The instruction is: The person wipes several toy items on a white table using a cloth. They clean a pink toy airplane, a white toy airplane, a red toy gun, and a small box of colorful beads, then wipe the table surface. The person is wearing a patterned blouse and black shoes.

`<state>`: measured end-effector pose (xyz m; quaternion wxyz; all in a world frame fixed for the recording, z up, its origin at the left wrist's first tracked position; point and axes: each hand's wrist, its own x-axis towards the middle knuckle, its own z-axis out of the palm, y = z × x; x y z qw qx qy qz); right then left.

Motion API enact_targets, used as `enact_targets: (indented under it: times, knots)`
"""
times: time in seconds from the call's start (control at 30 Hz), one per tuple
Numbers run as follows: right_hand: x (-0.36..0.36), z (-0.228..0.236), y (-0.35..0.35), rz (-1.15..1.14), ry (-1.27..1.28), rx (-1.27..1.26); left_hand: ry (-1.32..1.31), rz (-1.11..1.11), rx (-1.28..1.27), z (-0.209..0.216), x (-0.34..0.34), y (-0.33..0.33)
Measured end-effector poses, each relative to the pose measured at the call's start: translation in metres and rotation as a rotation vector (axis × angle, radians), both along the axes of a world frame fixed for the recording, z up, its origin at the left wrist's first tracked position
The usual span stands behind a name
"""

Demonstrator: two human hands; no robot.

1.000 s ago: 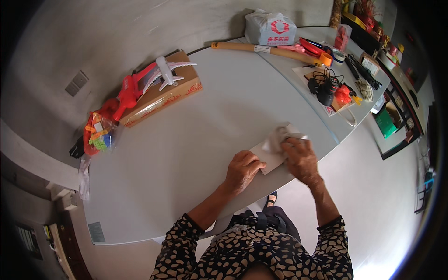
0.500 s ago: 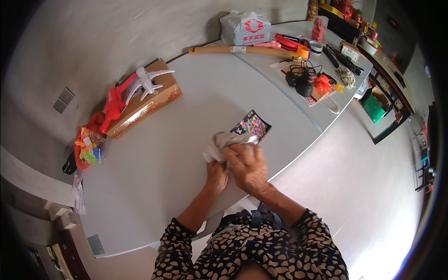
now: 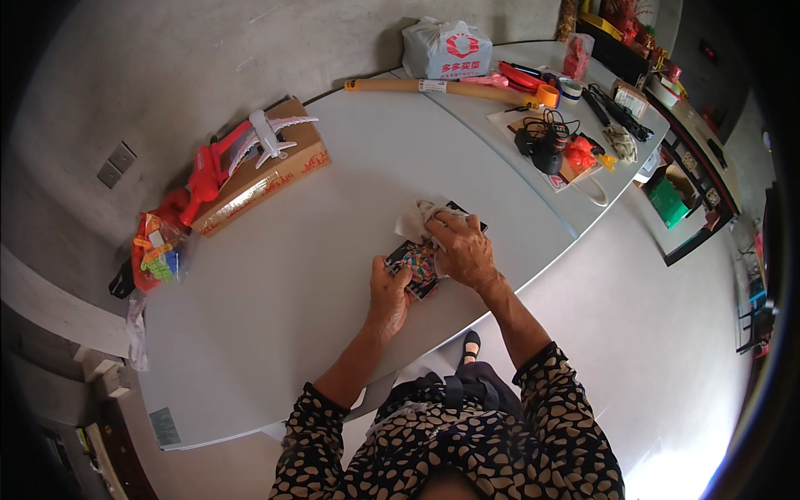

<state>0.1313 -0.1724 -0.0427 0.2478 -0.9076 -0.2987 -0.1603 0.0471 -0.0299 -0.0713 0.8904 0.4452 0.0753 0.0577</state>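
Observation:
My left hand [image 3: 390, 293] grips the lower left end of a flat black piece with a multicoloured pattern [image 3: 423, 260], thumb on top. I cannot tell whether it is a card or a case. Over its upper right part, my right hand [image 3: 467, 250] presses a crumpled pale cloth [image 3: 411, 222], fingers bent around it. Dark corners of a flat card [image 3: 455, 207] show beyond the right hand. The hand and cloth hide most of that card.
A cardboard box [image 3: 283, 171] bearing a toy plane [image 3: 268, 137] stands left by the wall. Nearby lie red toys [image 3: 204, 183]. A long cardboard tube [image 3: 450, 88], a plastic bag [image 3: 447, 52], tape [image 3: 547, 95] and a black corded device [image 3: 546, 150] occupy the far right.
The cloth has shifted up and right with my right hand, uncovering the patterned black piece in my left hand. The card on the table is now mostly covered.

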Motion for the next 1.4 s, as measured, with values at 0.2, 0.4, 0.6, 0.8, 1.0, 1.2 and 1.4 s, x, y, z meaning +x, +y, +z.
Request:
enact_targets:
  times: [0.2,0.4,0.6,0.8,1.0,1.2,1.4]
  knots:
    - [0.043,-0.020,-0.052,-0.185,-0.127,-0.001,0.016,0.028,0.005,0.002,0.003,-0.006]
    - [-0.011,0.013,-0.037,-0.108,-0.287,0.058,0.121,0.028,-0.016,0.001,0.006,-0.004]
    - [-0.052,0.003,0.028,0.198,-0.022,0.062,0.107,-0.060,-0.286,-0.028,0.016,0.019]
    - [0.010,-0.016,0.009,-0.053,-0.071,-0.077,0.175,-0.164,-0.100,0.001,0.003,0.012]
    - [0.064,-0.013,-0.027,-0.187,0.031,-0.113,0.298,-0.225,0.081,0.013,0.002,0.009]
    - [0.121,-0.018,-0.107,-0.189,0.008,-0.017,0.188,0.036,0.220,0.031,-0.010,0.036]
    - [0.111,-0.011,-0.111,-0.168,-0.033,-0.079,0.169,0.460,0.032,0.058,0.022,0.067]
